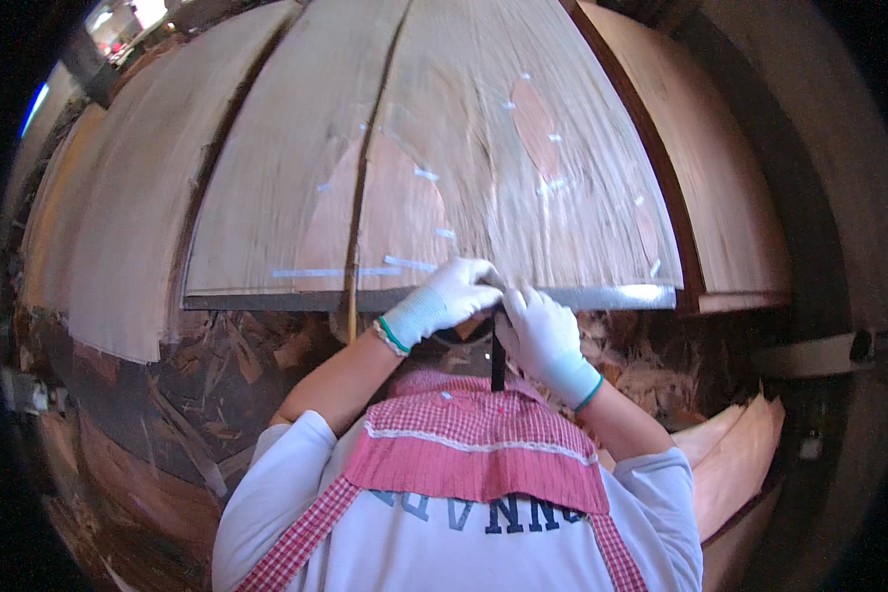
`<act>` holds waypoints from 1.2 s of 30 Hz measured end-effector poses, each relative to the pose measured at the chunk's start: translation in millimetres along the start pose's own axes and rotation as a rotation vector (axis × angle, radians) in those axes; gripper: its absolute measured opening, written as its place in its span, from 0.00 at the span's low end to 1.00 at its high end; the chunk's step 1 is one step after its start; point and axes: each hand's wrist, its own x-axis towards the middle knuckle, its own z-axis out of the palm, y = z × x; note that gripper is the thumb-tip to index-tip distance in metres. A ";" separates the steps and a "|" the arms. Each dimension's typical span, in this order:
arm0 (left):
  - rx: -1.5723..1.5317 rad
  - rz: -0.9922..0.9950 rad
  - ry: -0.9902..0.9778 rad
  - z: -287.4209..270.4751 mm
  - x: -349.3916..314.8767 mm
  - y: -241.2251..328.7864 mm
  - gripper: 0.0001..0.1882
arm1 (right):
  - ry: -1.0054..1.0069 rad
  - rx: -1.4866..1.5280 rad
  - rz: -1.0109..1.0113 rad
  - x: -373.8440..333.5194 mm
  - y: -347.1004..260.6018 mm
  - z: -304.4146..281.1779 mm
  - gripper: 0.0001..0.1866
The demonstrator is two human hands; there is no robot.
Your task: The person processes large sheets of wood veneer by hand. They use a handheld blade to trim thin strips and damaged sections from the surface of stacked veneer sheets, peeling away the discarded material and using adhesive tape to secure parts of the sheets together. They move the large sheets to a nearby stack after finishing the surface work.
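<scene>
Both gloved hands, left hand and right hand, meet at the veneer sheet's near edge, fingers curled together gripping a dark tool.

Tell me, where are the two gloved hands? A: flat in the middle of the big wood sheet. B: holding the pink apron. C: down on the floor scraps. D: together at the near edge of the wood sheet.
D: the left hand and right hand, both in white gloves, meet at the near edge of the wood sheet, above the floor scraps.
</scene>
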 end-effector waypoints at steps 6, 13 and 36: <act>0.133 0.024 0.046 -2.3 -1.9 10.0 0.11 | -0.083 -0.045 0.045 4.6 0.7 -9.0 0.14; 0.166 0.119 0.138 -0.7 -3.8 4.2 0.10 | -0.080 -0.030 0.033 6.4 -1.0 -4.1 0.13; 0.152 0.078 0.088 -7.4 -0.7 5.4 0.11 | 0.005 -0.020 -0.025 8.7 0.0 4.4 0.11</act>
